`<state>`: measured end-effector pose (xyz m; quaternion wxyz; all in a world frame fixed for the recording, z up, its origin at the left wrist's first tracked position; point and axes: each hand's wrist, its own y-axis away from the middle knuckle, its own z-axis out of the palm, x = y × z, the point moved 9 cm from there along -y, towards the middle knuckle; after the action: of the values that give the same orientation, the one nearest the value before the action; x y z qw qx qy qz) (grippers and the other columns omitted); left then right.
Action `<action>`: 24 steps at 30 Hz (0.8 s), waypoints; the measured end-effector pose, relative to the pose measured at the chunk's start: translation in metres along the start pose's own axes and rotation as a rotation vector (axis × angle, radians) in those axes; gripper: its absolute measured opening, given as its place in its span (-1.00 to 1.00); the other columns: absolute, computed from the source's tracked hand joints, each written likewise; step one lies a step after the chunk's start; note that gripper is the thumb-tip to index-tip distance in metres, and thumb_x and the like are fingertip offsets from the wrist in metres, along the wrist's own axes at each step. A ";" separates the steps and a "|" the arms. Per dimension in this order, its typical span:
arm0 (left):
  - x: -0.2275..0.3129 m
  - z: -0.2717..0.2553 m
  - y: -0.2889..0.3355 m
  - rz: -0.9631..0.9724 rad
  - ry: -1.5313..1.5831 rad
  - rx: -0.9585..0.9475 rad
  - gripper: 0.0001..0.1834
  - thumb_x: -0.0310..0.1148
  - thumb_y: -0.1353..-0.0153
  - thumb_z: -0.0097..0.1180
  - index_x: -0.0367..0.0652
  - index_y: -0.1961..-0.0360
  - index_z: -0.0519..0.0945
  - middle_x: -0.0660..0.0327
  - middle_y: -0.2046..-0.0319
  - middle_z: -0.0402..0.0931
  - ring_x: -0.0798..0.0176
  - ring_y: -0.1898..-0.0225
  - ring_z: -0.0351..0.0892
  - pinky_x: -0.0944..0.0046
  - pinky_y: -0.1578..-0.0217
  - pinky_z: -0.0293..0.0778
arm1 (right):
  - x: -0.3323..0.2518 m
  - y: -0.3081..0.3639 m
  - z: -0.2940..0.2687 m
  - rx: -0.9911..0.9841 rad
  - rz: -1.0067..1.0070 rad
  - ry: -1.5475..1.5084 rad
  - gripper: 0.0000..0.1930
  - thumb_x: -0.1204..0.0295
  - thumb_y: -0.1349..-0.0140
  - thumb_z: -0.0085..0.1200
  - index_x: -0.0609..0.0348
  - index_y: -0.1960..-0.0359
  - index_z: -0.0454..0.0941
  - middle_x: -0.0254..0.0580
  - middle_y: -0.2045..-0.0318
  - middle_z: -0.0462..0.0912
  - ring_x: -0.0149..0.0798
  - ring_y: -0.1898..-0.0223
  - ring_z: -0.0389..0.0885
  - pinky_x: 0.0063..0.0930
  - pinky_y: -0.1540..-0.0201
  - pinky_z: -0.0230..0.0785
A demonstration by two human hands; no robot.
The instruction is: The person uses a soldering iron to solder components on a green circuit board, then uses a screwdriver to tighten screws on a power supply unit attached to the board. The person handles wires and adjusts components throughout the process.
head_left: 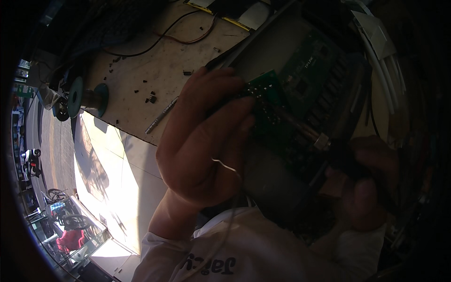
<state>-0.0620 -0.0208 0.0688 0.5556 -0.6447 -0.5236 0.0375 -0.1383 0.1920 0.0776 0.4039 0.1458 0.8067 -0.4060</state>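
Observation:
My left hand (204, 131) is closed at the edge of a small green circuit board (268, 89), whose face shows bright solder points. A thin strand of solder wire (225, 165) comes out from the curled fingers of this hand. Over to the right, in deep shade, my right hand (369, 183) grips a soldering iron (305, 130) by its dark handle. The iron's metal shaft slants up and left across the board, its tip close to the left fingers; whether it touches a joint I cannot tell. Behind lies an open dark casing (263, 44) holding a larger green board (307, 70).
A spool of solder wire (89, 99) stands at the table's left edge. Several small dark parts (151, 98) are scattered on the pale tabletop (136, 70). A slim metal pen-like tool (159, 117) lies beside my left hand. Thin cables (188, 42) cross the far side.

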 end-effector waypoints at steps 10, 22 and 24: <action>-0.001 0.000 0.000 -0.001 -0.024 -0.001 -0.80 -0.58 -0.34 0.13 -0.45 0.06 0.64 -0.22 -0.01 0.62 -0.15 -0.11 0.64 -0.05 -0.18 0.53 | 0.001 0.002 -0.001 0.007 0.015 0.029 -0.56 0.19 -0.39 0.12 0.39 -0.02 0.48 0.02 0.32 0.69 -0.30 0.42 0.64 -0.48 0.48 0.52; -0.001 0.000 0.001 0.001 -0.018 0.012 -0.81 -0.59 -0.34 0.12 -0.46 0.06 0.63 -0.23 -0.01 0.62 -0.14 -0.10 0.65 -0.01 -0.14 0.56 | 0.000 0.005 0.001 0.072 0.050 0.007 -0.58 0.23 -0.40 0.12 0.42 -0.02 0.46 0.02 0.34 0.67 -0.33 0.45 0.60 -0.48 0.49 0.48; 0.000 0.000 0.001 0.003 -0.011 0.017 -0.81 -0.60 -0.34 0.12 -0.46 0.06 0.63 -0.23 -0.01 0.62 -0.14 -0.09 0.65 0.00 -0.13 0.56 | 0.000 0.004 0.001 0.071 0.031 0.002 -0.58 0.24 -0.40 0.12 0.42 -0.02 0.46 0.02 0.34 0.67 -0.33 0.46 0.60 -0.48 0.49 0.48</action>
<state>-0.0619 -0.0208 0.0680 0.5583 -0.6405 -0.5254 0.0463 -0.1351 0.1941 0.0750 0.4039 0.1732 0.7897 -0.4280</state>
